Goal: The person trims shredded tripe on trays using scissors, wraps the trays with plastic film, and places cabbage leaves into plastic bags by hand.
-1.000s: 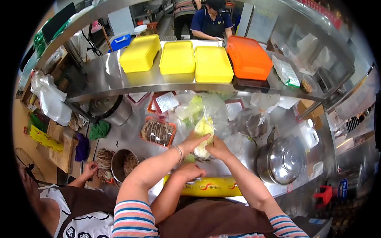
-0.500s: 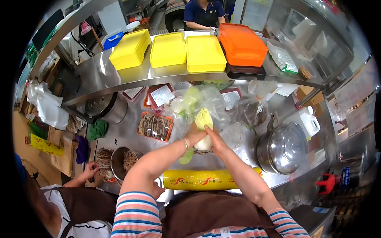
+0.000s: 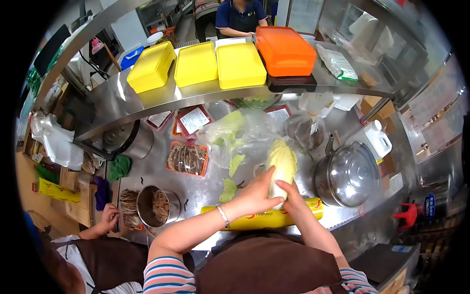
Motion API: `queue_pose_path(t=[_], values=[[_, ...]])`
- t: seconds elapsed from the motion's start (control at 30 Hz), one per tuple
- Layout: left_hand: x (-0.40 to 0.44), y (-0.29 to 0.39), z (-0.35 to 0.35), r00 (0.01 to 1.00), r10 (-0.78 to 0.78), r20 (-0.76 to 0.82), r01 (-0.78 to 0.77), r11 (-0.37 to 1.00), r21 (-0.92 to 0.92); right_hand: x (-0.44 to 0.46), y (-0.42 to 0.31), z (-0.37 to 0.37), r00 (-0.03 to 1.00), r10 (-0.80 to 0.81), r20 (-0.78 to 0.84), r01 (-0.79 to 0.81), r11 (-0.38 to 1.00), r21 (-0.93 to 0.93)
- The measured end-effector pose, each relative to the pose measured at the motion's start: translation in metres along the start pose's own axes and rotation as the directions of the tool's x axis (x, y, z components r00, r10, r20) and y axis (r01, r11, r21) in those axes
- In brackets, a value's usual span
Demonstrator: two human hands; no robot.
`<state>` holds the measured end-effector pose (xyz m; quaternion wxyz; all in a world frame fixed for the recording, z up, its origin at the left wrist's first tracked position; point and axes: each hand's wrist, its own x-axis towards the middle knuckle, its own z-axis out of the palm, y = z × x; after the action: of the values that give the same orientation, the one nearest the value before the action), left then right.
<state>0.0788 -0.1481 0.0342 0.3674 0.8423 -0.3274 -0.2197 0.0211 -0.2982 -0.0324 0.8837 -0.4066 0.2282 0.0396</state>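
Observation:
A pale yellow-green napa cabbage (image 3: 283, 161) is between my hands, its leafy end pointing away from me. My left hand (image 3: 258, 192) grips it from the left, and my right hand (image 3: 293, 197) clasps the right side near the white base. Below the cabbage lies a yellow roll of cling film (image 3: 240, 223), partly hidden by my hands. Loose cabbage leaves (image 3: 228, 190) rest on the steel counter (image 3: 196, 206) to the left. Behind them spreads a crumpled clear plastic bag (image 3: 218, 132) with some leaf inside.
A lidded pot (image 3: 346, 175) and a white jug (image 3: 373, 141) stand at right. At left are a metal pot with shredded brown food (image 3: 160, 206) and a packed mushroom tray (image 3: 187, 159). A co-worker's hand (image 3: 108, 215) is beside them. Yellow boxes (image 3: 196, 63) line the shelf.
Both hands have moved right and closer to my body with the cabbage, away from the plastic bag. The cabbage now overlaps the cling film roll in view. My view has shifted slightly.

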Motion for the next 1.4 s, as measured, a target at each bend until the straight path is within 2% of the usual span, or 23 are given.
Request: queue_pose_path(t=[0.07,0.1,0.17,0.2,0.23,0.27,0.33,0.37,0.5,0.53,0.57,0.6,0.67,0.73,0.8,0.83,0.87,0.93,1.07,1.17,1.3,1.37,1.4], values=[[-0.003,-0.002,-0.012,0.974,0.051,0.219,0.075,0.844,-0.532,-0.008,0.0,-0.027,0.989,0.084,0.122,-0.109,0.971,0.213],[-0.009,-0.004,-0.018,0.988,-0.009,0.152,0.114,0.702,-0.702,-0.015,-0.004,-0.038,0.974,0.161,0.157,-0.191,0.962,0.197],[-0.012,-0.034,-0.036,0.957,-0.263,-0.126,0.146,0.805,-0.575,-0.023,-0.007,-0.052,0.954,0.146,0.26,-0.218,0.936,0.277],[-0.015,-0.072,-0.042,0.881,-0.171,-0.441,0.135,0.984,-0.113,-0.027,-0.007,-0.057,0.929,0.125,0.347,-0.253,0.901,0.351],[-0.015,-0.104,-0.044,0.764,0.071,-0.642,0.227,0.901,0.369,-0.028,-0.007,-0.059,0.925,0.125,0.358,-0.258,0.899,0.354],[-0.012,-0.11,-0.045,0.761,0.072,-0.645,0.234,0.897,0.376,-0.028,-0.006,-0.062,0.925,0.122,0.359,-0.26,0.893,0.367],[-0.005,-0.117,-0.048,0.801,-0.114,-0.587,0.308,0.92,0.242,-0.029,-0.007,-0.066,0.928,0.122,0.353,-0.263,0.884,0.387],[0.005,-0.111,-0.037,0.73,-0.124,-0.672,0.356,0.908,0.219,-0.03,-0.009,-0.069,0.925,0.125,0.358,-0.268,0.884,0.383],[0.043,-0.144,-0.037,0.615,-0.287,-0.734,0.485,0.872,0.065,-0.045,-0.024,-0.079,0.915,0.162,0.369,-0.29,0.901,0.322],[0.047,-0.159,-0.042,0.565,-0.412,-0.715,0.135,0.901,-0.413,-0.052,-0.033,-0.084,0.891,0.168,0.422,-0.301,0.913,0.273],[0.05,-0.166,-0.05,0.571,-0.514,-0.64,-0.266,0.622,-0.736,-0.059,-0.041,-0.089,0.866,0.193,0.462,-0.332,0.912,0.241],[0.046,-0.15,-0.064,0.571,-0.507,-0.646,-0.266,0.629,-0.73,-0.063,-0.045,-0.098,0.844,0.219,0.49,-0.343,0.923,0.177],[0.021,-0.085,-0.098,0.685,-0.362,-0.632,-0.475,0.436,-0.764,-0.073,-0.051,-0.109,0.843,0.283,0.457,-0.376,0.918,0.126],[0.013,-0.062,-0.1,0.716,-0.316,-0.622,-0.429,0.504,-0.75,-0.084,-0.056,-0.118,0.841,0.326,0.432,-0.401,0.911,0.094],[0.0,-0.046,-0.083,0.808,-0.266,-0.526,-0.015,0.883,-0.47,-0.094,-0.066,-0.11,0.837,0.366,0.407,-0.422,0.905,0.054],[-0.006,-0.029,-0.075,0.732,-0.288,-0.617,-0.12,0.837,-0.533,-0.097,-0.075,-0.097,0.833,0.325,0.447,-0.381,0.924,0.038],[-0.008,-0.009,-0.08,0.736,-0.286,-0.613,-0.115,0.841,-0.529,-0.101,-0.079,-0.088,0.829,0.289,0.479,-0.348,0.937,0.037],[-0.021,0.011,-0.072,0.707,-0.15,-0.691,-0.258,0.856,-0.449,-0.098,-0.091,-0.072,0.777,0.382,0.5,-0.434,0.901,-0.013],[-0.038,0.005,-0.051,0.735,-0.159,-0.659,-0.186,0.887,-0.422,-0.065,-0.087,-0.039,0.728,0.305,0.613,-0.306,0.946,-0.108],[-0.057,0.012,-0.03,0.726,-0.145,-0.672,-0.198,0.892,-0.406,-0.049,-0.092,-0.017,0.689,0.476,0.547,-0.393,0.879,-0.27],[-0.076,0.028,-0.012,0.682,-0.14,-0.718,-0.293,0.847,-0.443,-0.032,-0.085,-0.006,0.647,0.567,0.509,-0.349,0.814,-0.464],[-0.083,0.035,-0.008,0.666,-0.09,-0.741,-0.366,0.825,-0.43,-0.022,-0.077,-0.008,0.606,0.728,0.322,-0.506,0.664,-0.55],[-0.086,0.033,-0.005,0.664,-0.093,-0.742,-0.369,0.823,-0.433,-0.023,-0.078,-0.009,0.606,0.73,0.317,-0.507,0.661,-0.553]])
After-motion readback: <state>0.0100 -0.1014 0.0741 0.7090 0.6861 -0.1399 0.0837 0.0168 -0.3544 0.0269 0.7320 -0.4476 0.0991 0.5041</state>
